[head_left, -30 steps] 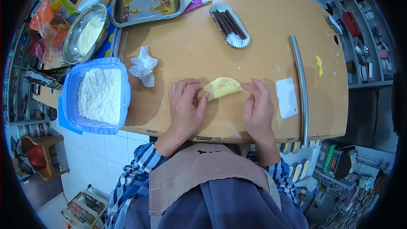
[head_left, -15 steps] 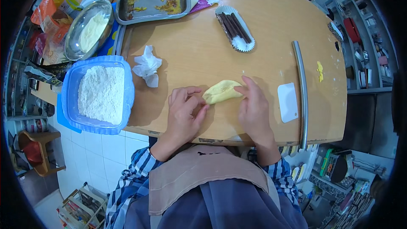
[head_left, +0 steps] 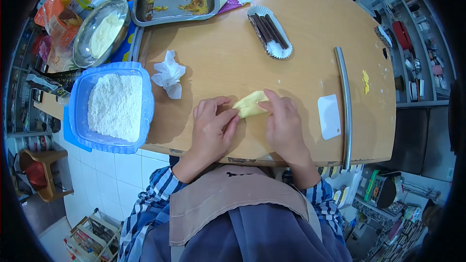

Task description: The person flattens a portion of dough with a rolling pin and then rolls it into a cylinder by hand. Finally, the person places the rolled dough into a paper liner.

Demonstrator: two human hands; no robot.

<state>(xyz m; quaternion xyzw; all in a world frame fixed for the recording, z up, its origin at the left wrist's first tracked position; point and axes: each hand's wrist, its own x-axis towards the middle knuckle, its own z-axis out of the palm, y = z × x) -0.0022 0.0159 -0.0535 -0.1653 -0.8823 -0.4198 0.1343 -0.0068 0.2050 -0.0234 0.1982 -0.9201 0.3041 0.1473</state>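
A pale yellow piece of dough [head_left: 251,105], elongated and folded over, lies on the wooden table between my hands. My left hand [head_left: 212,121] pinches its left end between thumb and forefinger. At the other end, the fingers of my right hand [head_left: 283,121] close over the dough and hide part of it. Beyond it, dark chocolate sticks [head_left: 269,31] rest in a white paper tray [head_left: 279,54]. A crumpled white tissue [head_left: 168,75] lies to the left of the dough.
At the left edge stands a blue tub [head_left: 145,111] of white flour. Behind it are a metal bowl [head_left: 82,43] and a smeared baking tray [head_left: 213,17]. To the right lie a white scraper [head_left: 329,117], a metal rod [head_left: 344,102] and yellow dough scraps [head_left: 365,82].
My right hand has moved slightly left and onto the dough's right end, covering more of it. The dough looks shorter and more folded. My left hand stays nearly in place.
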